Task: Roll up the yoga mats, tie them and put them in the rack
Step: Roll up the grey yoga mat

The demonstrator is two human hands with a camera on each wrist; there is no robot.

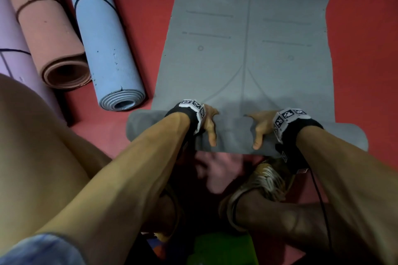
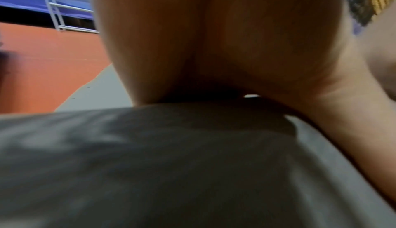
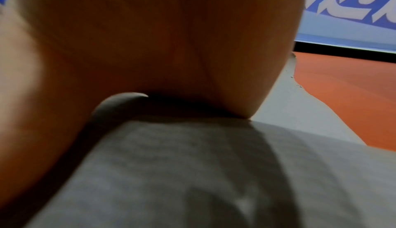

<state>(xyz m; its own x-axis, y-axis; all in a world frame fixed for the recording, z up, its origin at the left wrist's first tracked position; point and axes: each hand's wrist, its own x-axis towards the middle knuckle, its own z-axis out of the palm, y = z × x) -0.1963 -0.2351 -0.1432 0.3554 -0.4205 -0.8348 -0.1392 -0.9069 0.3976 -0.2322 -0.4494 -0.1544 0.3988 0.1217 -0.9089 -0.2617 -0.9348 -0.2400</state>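
A grey yoga mat (image 1: 247, 38) lies flat on the red floor, stretching away from me. Its near end is rolled into a thick grey roll (image 1: 234, 135) lying crosswise. My left hand (image 1: 210, 122) and right hand (image 1: 261, 129) sit side by side on the middle of the roll. Each thumb is down the near side and the fingers are curled over the far side, so the fingertips are hidden. In the left wrist view the palm (image 2: 214, 45) presses on the roll (image 2: 171, 164). The right wrist view shows the right palm (image 3: 160, 37) on the roll (image 3: 193, 172).
Three rolled, tied mats lie at the left: blue (image 1: 103, 45), salmon (image 1: 45, 28), lilac (image 1: 13, 54). My bare knee (image 1: 32, 146) and a shoe (image 1: 265, 178) are close under my arms. A metal frame (image 2: 58, 11) stands by the far wall. Red floor (image 1: 361, 49) surrounds the mat.
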